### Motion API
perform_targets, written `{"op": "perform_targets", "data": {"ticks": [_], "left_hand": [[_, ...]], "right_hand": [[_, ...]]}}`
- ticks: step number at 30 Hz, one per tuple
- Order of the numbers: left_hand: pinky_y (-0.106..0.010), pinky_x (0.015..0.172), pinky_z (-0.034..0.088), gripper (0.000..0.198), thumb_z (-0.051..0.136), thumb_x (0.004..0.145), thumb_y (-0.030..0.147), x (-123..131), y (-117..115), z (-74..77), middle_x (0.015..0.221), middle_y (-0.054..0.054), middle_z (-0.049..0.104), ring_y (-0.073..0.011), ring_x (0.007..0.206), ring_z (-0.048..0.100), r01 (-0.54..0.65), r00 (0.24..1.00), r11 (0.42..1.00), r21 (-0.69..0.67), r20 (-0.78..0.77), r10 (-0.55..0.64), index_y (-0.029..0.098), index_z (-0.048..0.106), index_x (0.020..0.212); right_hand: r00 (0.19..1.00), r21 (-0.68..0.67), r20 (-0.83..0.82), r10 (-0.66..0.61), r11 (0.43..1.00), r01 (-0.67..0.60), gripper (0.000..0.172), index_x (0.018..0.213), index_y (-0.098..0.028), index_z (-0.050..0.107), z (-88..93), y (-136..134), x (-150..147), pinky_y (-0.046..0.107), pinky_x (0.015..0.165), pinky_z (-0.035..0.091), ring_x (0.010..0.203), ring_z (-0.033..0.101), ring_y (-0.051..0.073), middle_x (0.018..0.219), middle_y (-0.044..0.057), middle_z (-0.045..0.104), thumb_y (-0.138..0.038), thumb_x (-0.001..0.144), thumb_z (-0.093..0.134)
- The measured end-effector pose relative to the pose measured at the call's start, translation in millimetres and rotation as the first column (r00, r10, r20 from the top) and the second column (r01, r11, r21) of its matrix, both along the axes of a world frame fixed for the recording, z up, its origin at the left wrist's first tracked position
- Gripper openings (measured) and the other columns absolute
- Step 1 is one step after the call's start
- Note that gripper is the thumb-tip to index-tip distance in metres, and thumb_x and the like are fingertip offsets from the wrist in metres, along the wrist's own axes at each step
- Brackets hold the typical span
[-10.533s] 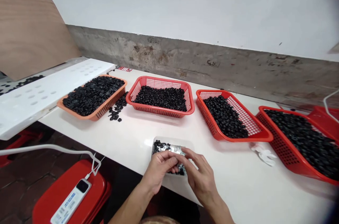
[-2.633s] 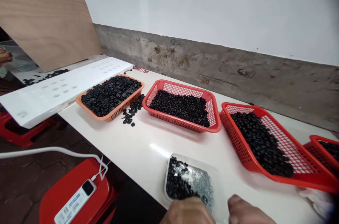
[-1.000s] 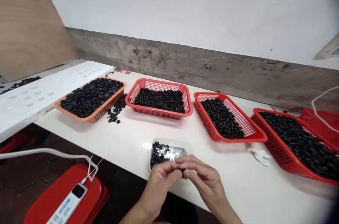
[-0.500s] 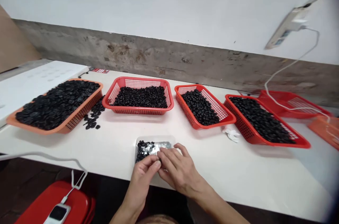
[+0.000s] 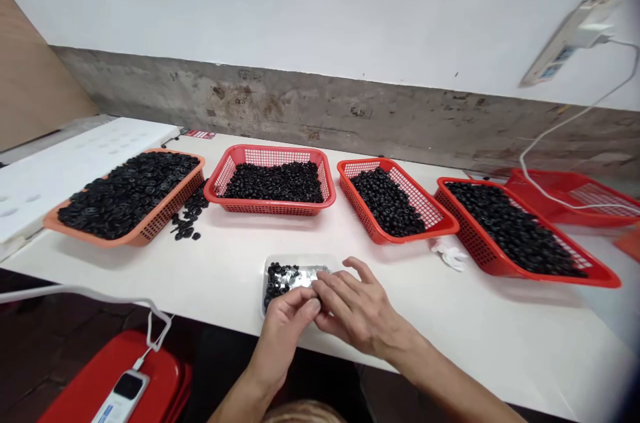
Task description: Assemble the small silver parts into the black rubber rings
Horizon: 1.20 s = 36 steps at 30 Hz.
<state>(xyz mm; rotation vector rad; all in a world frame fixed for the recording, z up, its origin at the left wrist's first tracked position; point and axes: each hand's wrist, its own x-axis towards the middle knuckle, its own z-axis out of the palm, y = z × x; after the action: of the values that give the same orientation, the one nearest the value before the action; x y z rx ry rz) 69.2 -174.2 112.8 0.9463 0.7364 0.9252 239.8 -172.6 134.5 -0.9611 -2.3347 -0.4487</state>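
My left hand (image 5: 289, 322) and my right hand (image 5: 356, 308) meet over the near edge of the table, fingertips together. Between them is a small dark part, mostly hidden by the fingers; its kind does not show. My left thumb and forefinger are pinched on it, and my right fingers bend round from the other side, with one finger raised. Just beyond the hands lies a shallow clear tray (image 5: 268, 263). Small black ring-like parts (image 5: 278, 279) fill its left side, and tiny shiny pieces (image 5: 316, 271) lie to the right, partly covered by my right hand.
Across the table (image 5: 240, 243) stand an orange basket (image 5: 150, 226), a pinkish-red basket (image 5: 270, 208) and two red baskets (image 5: 370, 220) (image 5: 493, 256), all holding black parts. Loose black pieces (image 5: 188, 223) lie beside the orange one. A crumpled tissue (image 5: 450, 255) and a white cable (image 5: 537, 143) are at right.
The camera view has shifted, so baskets and tray sit a little further right. Both hands stay together at the tray's near side, fingers only slightly changed.
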Motion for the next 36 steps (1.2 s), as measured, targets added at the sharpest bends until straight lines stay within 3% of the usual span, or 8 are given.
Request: {"op": "perform_targets", "data": {"ticks": [10,17,23,27,30,33,35,36], "left_hand": [[-0.029,0.088,0.046,0.027,0.067,0.087,0.037,-2.1,-5.4,-1.1,0.093,-0.006,0.075,-0.0200,0.090,0.064,0.030,0.998,0.998,-0.060,-0.044,-0.033,0.017,0.078,0.103],[-0.031,0.090,0.048,0.031,0.069,0.086,0.039,-0.3,-7.4,-4.1,0.096,-0.007,0.076,-0.0232,0.093,0.066,-0.001,0.997,0.999,-0.045,-0.078,-0.002,0.017,0.078,0.105],[-0.033,0.091,0.050,0.033,0.067,0.087,0.042,-0.4,-9.1,-8.6,0.098,-0.007,0.076,-0.0239,0.094,0.066,0.032,0.995,0.999,-0.032,-0.097,-0.035,0.018,0.077,0.109],[-0.035,0.091,0.051,0.037,0.064,0.088,0.047,-2.4,-8.9,-15.9,0.099,-0.008,0.076,-0.0259,0.096,0.067,0.068,0.974,0.997,0.031,-0.218,-0.059,0.018,0.077,0.107],[-0.036,0.096,0.050,0.038,0.067,0.084,0.050,-6.9,-6.7,-19.7,0.108,-0.010,0.075,-0.0287,0.104,0.066,0.007,0.940,0.992,0.128,-0.340,0.038,0.020,0.078,0.105],[-0.038,0.098,0.049,0.040,0.068,0.082,0.052,-15.1,-0.8,-22.5,0.113,-0.010,0.074,-0.0298,0.110,0.065,-0.189,0.893,0.964,0.185,-0.376,0.247,0.021,0.076,0.106],[-0.039,0.099,0.049,0.043,0.067,0.081,0.054,-23.7,7.0,-27.3,0.112,-0.011,0.074,-0.0304,0.112,0.064,-0.312,0.848,0.931,0.188,-0.386,0.363,0.020,0.075,0.106],[-0.040,0.101,0.048,0.045,0.067,0.080,0.055,-29.1,12.2,-31.3,0.113,-0.011,0.074,-0.0308,0.114,0.063,-0.354,0.827,0.916,0.190,-0.393,0.401,0.019,0.074,0.107]], "right_hand": [[0.992,-0.031,0.108,0.059,0.998,-0.056,0.023,0.098,-0.012,0.062,6.4,0.9,1.4,0.045,0.093,0.046,0.072,0.065,0.020,0.084,0.010,0.072,-0.021,0.101,0.041],[0.977,-0.043,0.190,0.102,0.995,-0.095,0.022,0.102,-0.011,0.062,-4.0,-2.6,3.0,0.040,0.099,0.048,0.085,0.066,0.020,0.090,0.011,0.070,-0.018,0.101,0.041],[0.955,-0.007,0.228,0.189,0.981,-0.193,0.017,0.104,-0.009,0.062,-12.7,-0.5,9.0,0.042,0.107,0.045,0.084,0.066,0.020,0.089,0.011,0.069,-0.019,0.099,0.049],[0.959,-0.046,0.174,0.222,0.975,-0.218,0.016,0.107,-0.010,0.060,-19.4,-1.2,10.2,0.041,0.107,0.044,0.083,0.068,0.018,0.088,0.009,0.070,-0.020,0.098,0.051],[0.983,-0.079,0.034,0.181,0.981,-0.178,0.022,0.114,-0.011,0.058,-20.2,4.8,19.0,0.040,0.102,0.047,0.078,0.069,0.016,0.087,0.008,0.073,-0.027,0.099,0.052],[0.993,-0.011,-0.102,0.060,0.998,-0.061,0.025,0.116,-0.015,0.058,-12.7,23.0,46.9,0.040,0.097,0.048,0.071,0.069,0.014,0.087,0.006,0.075,-0.031,0.098,0.056],[0.968,0.014,-0.199,-0.152,0.987,0.158,0.025,0.115,-0.017,0.061,-7.5,36.3,72.5,0.040,0.094,0.048,0.074,0.070,0.017,0.090,0.007,0.076,-0.034,0.097,0.058],[0.919,-0.020,-0.252,-0.302,0.951,0.307,0.031,0.118,-0.018,0.061,-7.0,40.7,84.6,0.041,0.094,0.048,0.080,0.070,0.019,0.095,0.009,0.075,-0.040,0.097,0.058]]}}
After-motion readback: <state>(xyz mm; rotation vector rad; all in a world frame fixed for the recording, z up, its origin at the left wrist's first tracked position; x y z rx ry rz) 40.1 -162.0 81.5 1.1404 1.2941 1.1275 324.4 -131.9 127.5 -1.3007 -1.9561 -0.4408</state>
